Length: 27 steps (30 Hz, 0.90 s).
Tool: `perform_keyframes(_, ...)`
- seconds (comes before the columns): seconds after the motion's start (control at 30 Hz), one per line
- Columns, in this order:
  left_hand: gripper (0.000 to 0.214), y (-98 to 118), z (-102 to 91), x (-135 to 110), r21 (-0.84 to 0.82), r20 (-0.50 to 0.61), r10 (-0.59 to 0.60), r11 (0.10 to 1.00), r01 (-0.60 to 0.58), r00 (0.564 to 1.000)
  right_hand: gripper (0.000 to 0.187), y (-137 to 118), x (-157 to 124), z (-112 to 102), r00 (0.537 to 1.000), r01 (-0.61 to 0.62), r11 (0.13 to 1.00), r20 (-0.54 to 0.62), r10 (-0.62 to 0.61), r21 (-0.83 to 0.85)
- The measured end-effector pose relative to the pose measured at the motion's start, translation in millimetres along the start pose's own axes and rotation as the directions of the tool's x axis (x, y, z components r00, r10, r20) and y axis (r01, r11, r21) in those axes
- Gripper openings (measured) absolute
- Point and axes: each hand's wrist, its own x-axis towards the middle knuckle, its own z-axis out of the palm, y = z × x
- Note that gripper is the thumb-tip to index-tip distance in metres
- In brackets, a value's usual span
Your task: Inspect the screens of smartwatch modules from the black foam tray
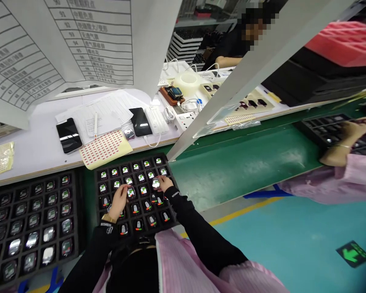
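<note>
A black compartment tray (98, 219) holds rows of small square smartwatch bodies without straps, their screens lit in white and green or showing small coloured marks. My right hand (165, 184) is closed on a watch body (155, 182), pinching its right edge at the tray's right side. Over the tray's left half, my left hand (118, 202) has thumb and fingers pinched at the edge of another watch body (130, 192). Its palm hides some compartments below. Black sleeves cover both forearms.
A second tray of watch bodies (33, 219) lies at left. Behind, the white bench carries a phone (69, 135), another phone (140, 122), a dotted sticker sheet (105, 149) and papers. A slanted white post (219, 93) rises nearby. At right, a co-worker's hands (352, 132) are over another tray.
</note>
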Motion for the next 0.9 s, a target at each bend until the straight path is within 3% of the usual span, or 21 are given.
perform_keyframes(0.1,0.048,30,-6.4,-15,-0.24,0.034,-0.044,0.969,0.051,0.998,0.035,-11,-9,-5,0.997,-0.038,0.948,0.075,0.015,0.316)
perform_keyframes(0.17,0.051,53,-11.0,-29,-0.319,0.075,-0.023,0.947,0.046,0.997,0.036,-22,-21,-7,0.986,-0.048,0.824,0.157,-0.051,0.564)
perform_keyframes(0.23,0.055,73,-15.2,-43,-0.309,0.104,0.02,0.951,0.013,0.994,0.045,-34,-36,-9,0.967,-0.022,0.669,0.187,-0.176,0.743)
perform_keyframes(0.33,0.053,94,-19.9,-61,-0.262,0.092,0.052,0.965,-0.026,0.994,0.058,-55,-60,-10,0.941,0.028,0.524,0.154,-0.301,0.851)
perform_keyframes(0.43,0.043,108,-22.0,-75,-0.267,0.034,0.053,0.963,-0.042,0.998,0.05,-74,-82,-13,0.944,0.012,0.493,0.153,-0.293,0.87)
perform_keyframes(0.57,0.039,121,-23.5,-93,-0.259,-0.022,0.057,0.964,-0.061,0.998,0.054,-89,-106,-21,0.939,0.045,0.465,0.122,-0.322,0.884)
perform_keyframes(0.9,0.042,130,-27.0,-127,-0.311,0.07,0.182,0.938,-0.152,0.981,0.047,-92,-149,-26,0.927,0.125,0.464,0.064,-0.37,0.877)
